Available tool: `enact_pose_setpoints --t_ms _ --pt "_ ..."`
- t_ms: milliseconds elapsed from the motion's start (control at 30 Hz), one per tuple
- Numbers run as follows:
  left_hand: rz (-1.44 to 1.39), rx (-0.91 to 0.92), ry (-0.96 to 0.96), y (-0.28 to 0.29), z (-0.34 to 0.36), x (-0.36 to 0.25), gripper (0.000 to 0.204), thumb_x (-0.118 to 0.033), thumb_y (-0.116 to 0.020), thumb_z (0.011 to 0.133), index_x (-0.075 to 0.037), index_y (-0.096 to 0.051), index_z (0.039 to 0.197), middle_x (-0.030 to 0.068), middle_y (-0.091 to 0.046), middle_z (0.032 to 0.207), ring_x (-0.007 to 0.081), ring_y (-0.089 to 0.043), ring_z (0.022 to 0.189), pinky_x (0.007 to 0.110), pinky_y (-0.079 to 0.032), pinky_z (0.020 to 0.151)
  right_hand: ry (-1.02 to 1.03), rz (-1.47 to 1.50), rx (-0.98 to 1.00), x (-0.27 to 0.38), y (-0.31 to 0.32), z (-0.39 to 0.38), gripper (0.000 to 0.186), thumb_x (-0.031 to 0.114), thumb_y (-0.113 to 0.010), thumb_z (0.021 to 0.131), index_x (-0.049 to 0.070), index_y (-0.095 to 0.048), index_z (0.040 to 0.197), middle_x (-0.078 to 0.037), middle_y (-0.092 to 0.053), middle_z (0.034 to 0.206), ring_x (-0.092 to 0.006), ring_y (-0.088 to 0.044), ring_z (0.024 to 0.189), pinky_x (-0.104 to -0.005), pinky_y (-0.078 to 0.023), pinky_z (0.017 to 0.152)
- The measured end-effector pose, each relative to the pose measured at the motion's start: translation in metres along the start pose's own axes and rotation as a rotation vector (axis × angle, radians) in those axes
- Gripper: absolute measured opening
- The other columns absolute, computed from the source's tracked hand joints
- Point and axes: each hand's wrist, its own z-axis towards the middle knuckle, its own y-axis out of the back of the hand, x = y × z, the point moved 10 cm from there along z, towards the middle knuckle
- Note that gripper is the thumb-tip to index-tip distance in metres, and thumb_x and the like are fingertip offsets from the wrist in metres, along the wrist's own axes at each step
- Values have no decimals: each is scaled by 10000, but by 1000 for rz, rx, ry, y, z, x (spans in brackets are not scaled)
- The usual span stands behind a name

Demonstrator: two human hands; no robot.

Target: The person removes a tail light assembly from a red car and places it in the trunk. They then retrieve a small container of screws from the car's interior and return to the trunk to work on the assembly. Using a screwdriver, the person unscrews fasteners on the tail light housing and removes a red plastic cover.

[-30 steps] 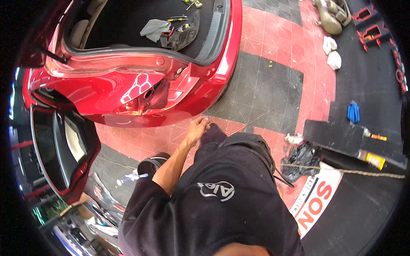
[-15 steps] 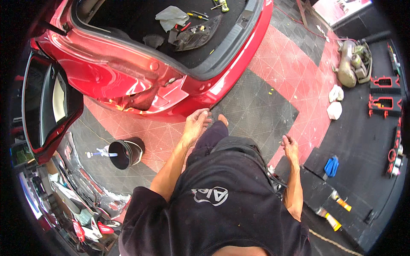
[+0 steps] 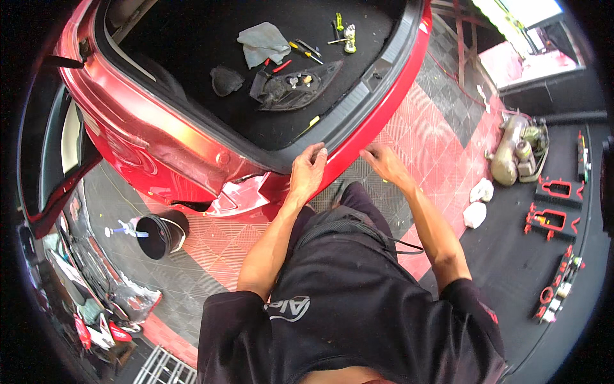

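Note:
My left hand (image 3: 309, 169) is in front of the red car's rear bumper (image 3: 358, 141), by the trunk sill (image 3: 320, 134). Its fingers are loosely bent, thumb apart, with nothing in them. Just right of the bumper's edge is my right hand (image 3: 386, 162), fingers pointing left and apart, holding nothing that I can see. Whether either hand touches the car is unclear. Inside the trunk lies a tail light (image 3: 297, 89), back side up, with red-handled pliers (image 3: 279, 66) beside it. A grey cloth (image 3: 263, 45) and a yellow-and-black screwdriver (image 3: 306, 52) lie farther in.
A black bucket (image 3: 160, 233) stands on the tiled floor at left, near the raised tailgate (image 3: 57, 147). At right are an air compressor (image 3: 518, 150), white crumpled wads (image 3: 476, 211) and wall-side tool holders (image 3: 553, 217). The dented left rear corner (image 3: 246, 192) has sharp-looking edges.
I have moved closer to the trunk, so more of it shows. My right hand has swung forward and left toward the bumper; my left hand has moved forward to the sill.

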Motion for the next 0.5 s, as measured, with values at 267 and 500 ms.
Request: enact_pose_setpoints --t_ms 267,500 --pt "58 -453 40 28 72 -1 370 -253 -655 1019 63 -694 1208 177 -769 953 230 -735 858 365 -568 808 85 125 -87 36 -37 241 411 379 -714 971 -23 -720 1056 -233 -752 960 -411 -730 929 -462 -560 810" --pt "348 -698 52 47 159 -3 291 -183 -683 975 35 -706 1167 220 -733 1020 366 -719 901 447 -566 828 220 13 36 44 -91 311 359 377 -724 966 31 -712 1061 -233 -747 1047 -455 -707 1000 -529 -560 868"
